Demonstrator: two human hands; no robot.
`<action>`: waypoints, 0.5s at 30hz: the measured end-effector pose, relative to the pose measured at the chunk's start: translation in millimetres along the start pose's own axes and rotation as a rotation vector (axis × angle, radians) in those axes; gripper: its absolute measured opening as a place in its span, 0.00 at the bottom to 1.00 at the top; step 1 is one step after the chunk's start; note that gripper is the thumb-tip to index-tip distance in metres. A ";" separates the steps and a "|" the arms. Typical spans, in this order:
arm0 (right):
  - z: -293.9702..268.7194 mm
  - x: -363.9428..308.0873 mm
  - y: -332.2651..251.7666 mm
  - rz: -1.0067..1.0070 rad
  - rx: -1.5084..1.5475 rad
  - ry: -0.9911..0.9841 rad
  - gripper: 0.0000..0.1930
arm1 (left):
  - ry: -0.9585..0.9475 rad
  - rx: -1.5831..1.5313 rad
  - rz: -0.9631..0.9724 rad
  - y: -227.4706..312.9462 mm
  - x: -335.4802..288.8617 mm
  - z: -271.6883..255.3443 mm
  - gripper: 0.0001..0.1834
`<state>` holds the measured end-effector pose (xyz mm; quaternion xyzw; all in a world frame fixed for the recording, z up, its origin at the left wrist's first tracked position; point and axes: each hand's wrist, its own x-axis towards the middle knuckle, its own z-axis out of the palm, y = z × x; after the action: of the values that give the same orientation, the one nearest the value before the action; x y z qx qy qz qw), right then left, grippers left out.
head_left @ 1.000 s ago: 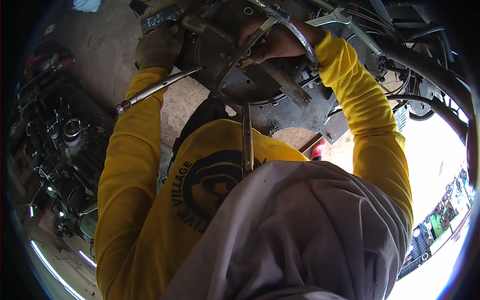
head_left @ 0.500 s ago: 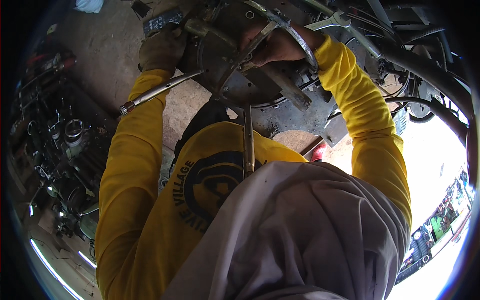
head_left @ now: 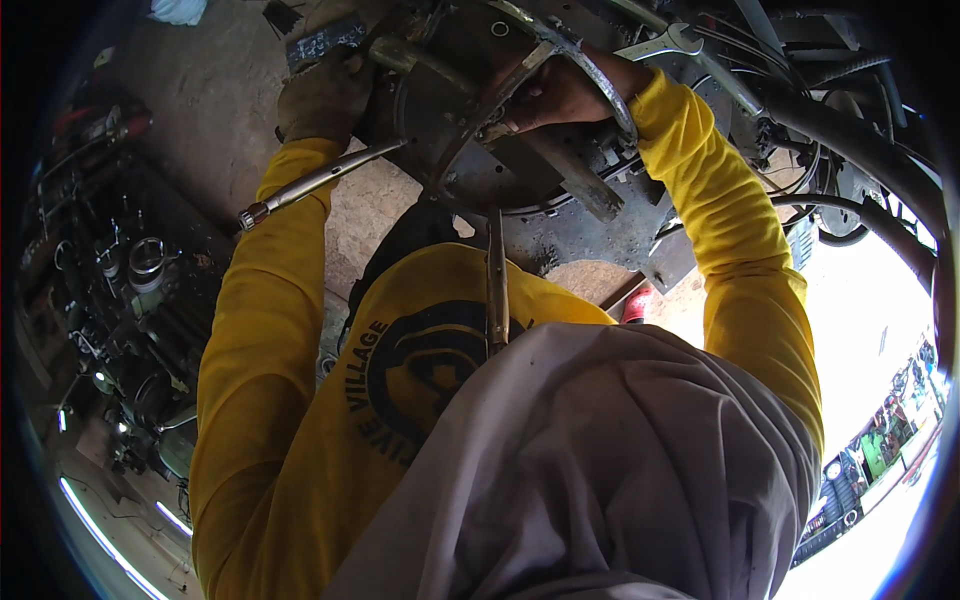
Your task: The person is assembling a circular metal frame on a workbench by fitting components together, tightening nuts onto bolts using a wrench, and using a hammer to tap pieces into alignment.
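Note:
My right hand (head_left: pixel 568 95) reaches through a curved metal ring frame (head_left: pixel 600 85). Its fingers are bent together at a small bolt-like part (head_left: pixel 495 131) on a dark round metal plate (head_left: pixel 480 180); what they pinch is mostly hidden. At the plate's left edge, my left hand (head_left: pixel 320 100) is closed, knuckles up, beside a thick short metal tube (head_left: pixel 415 60). Whatever it grips is out of sight. A shiny rod with a ringed end (head_left: pixel 325 182) slants over my left forearm, and a second metal rod (head_left: pixel 497 285) points toward my chest.
An open-ended wrench (head_left: pixel 665 44) lies among pipes at the upper right. Thick dark hoses (head_left: pixel 850 130) curve along the right side. Dark machine parts (head_left: pixel 130 290) crowd the left. A dark rectangular plate with pale markings (head_left: pixel 326 42) is beyond my left hand.
The fingers of my right hand have shifted slightly at the small part. My left hand, the rods and the metal frame look nearly the same.

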<state>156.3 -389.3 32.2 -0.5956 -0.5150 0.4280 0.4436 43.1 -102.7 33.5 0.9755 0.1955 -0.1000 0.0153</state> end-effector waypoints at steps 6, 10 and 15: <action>-4.1 7.8 -0.2 0.004 -0.082 -0.068 0.22 | -0.009 0.006 0.015 8.0 -5.8 -9.6 0.33; -0.8 -2.0 -18.0 0.051 0.034 0.030 0.19 | -0.040 0.032 -0.120 12.1 -6.2 -10.6 0.31; -3.9 3.5 3.4 0.037 0.020 0.003 0.19 | -0.044 0.086 0.078 13.2 -8.0 -17.1 0.30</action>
<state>161.3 -386.4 29.7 -0.6013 -0.4987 0.4405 0.4424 44.2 -116.7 51.7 0.9797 0.1523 -0.1292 -0.0184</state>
